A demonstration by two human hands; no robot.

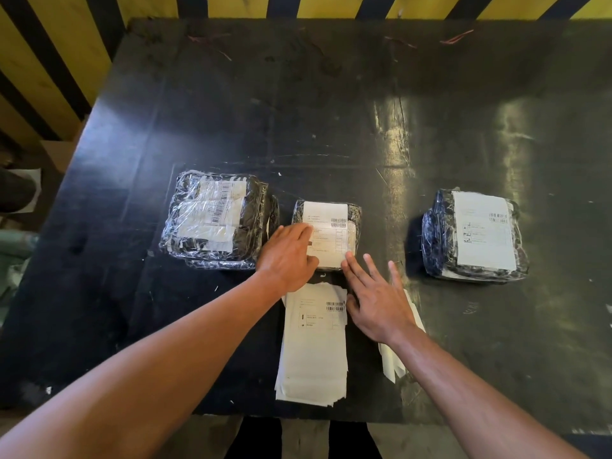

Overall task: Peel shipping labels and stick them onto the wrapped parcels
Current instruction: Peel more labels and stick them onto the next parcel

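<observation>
My left hand (287, 256) lies flat on the middle parcel (326, 235), fingers straight and close together, pressing the left edge of the shipping label (326, 231) that sits on its top. The thumb lies along the label's lower left corner. My right hand (376, 299) is spread, fingers straight and apart; the tip of its forefinger touches the label's lower right corner, while the rest of the hand hangs over the tabletop (331, 111) just in front of the parcel. Neither hand grips anything.

The middle parcel is small, dark, wrapped in clear film, and stands near the front middle of the black, scuffed tabletop. To its left, just beside it, lies a larger wrapped parcel (215, 223) whose printed slips with barcodes show under the film. Well apart to the right lies a third wrapped parcel (473, 236), with a white label (483, 230) stuck flat on its top.

Directly in front of the middle parcel, between my forearms, lies a stack of label sheets (314, 342), the top one printed with a barcode. A few white backing strips (392, 362) lie under my right wrist, beside the stack.
</observation>
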